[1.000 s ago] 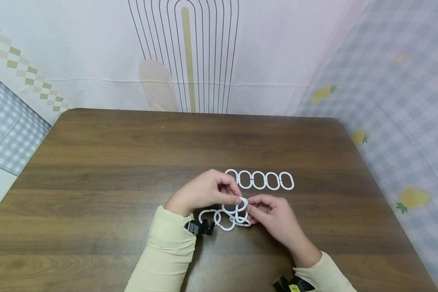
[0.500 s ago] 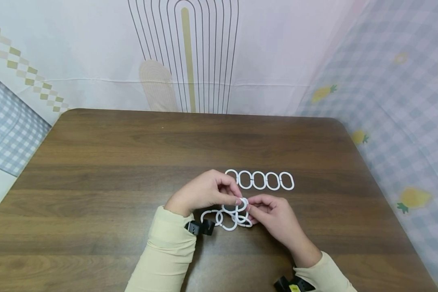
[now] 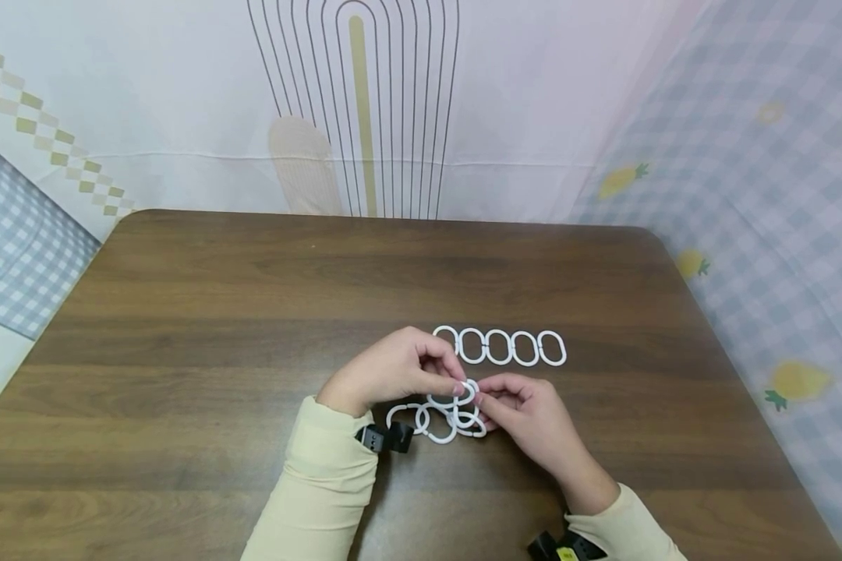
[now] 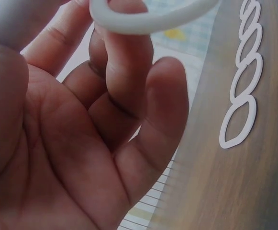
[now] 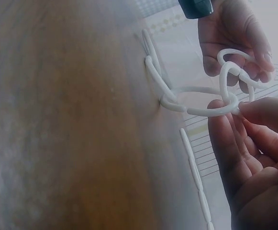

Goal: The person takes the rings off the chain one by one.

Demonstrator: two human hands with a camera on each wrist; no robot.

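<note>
A short chain of white oval plastic links (image 3: 440, 442) is between the two hands, its near end low at the tabletop. My left hand (image 3: 410, 362) pinches a link at the upper end between thumb and index finger. Close on its right, my right hand (image 3: 526, 413) pinches a neighbouring link with thumb and fingertips. In the right wrist view, a link (image 5: 210, 112) passes through the one beside the right fingertips, and further links hang toward the table. Part of a white link (image 4: 143, 23) crosses the top of the left wrist view, over the curled fingers.
Beyond the hands, several white links (image 3: 511, 347) lie flat side by side in a row on the brown wooden table (image 3: 203, 327); the left hand overlaps the leftmost. Patterned cloth (image 3: 533, 93) hangs behind the table. Each wrist wears a black camera (image 3: 386, 438).
The trailing end of the link chain has shifted slightly right. Both hands stay almost where they were, still pinching their links.
</note>
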